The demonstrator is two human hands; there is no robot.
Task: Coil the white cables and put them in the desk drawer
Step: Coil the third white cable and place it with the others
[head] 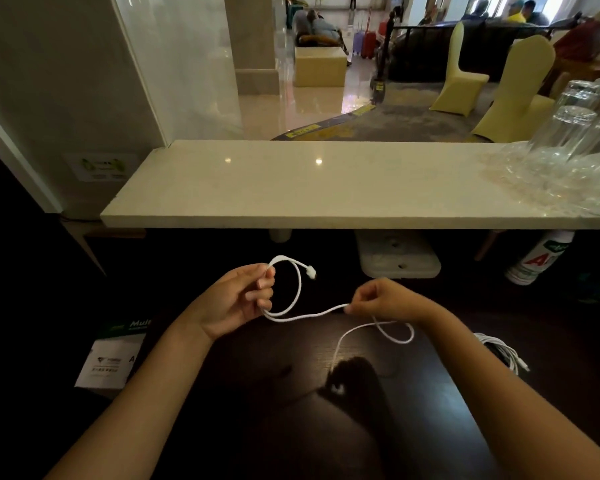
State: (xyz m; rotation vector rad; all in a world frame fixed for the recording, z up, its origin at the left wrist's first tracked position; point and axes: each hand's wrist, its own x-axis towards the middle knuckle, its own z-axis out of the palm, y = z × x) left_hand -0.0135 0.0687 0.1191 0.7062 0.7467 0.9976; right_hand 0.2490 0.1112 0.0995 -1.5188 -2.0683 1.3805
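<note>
A thin white cable (305, 315) runs between both hands above the dark desk (291, 427). My left hand (238, 301) pinches it near one end, where a single loop curls up and its white plug (310, 273) sticks out to the right. My right hand (383, 301) pinches the cable farther along; the rest drops in a loop onto the desk and trails toward me. A second white cable (499, 351) lies bundled on the desk at the right. No drawer is in sight.
A pale stone counter (309, 188) overhangs the desk, with upturned glasses (575, 147) at its right end. Under it sit a white power strip (399, 259) and a white bottle (537, 258). A paper pack (113, 355) lies at the left.
</note>
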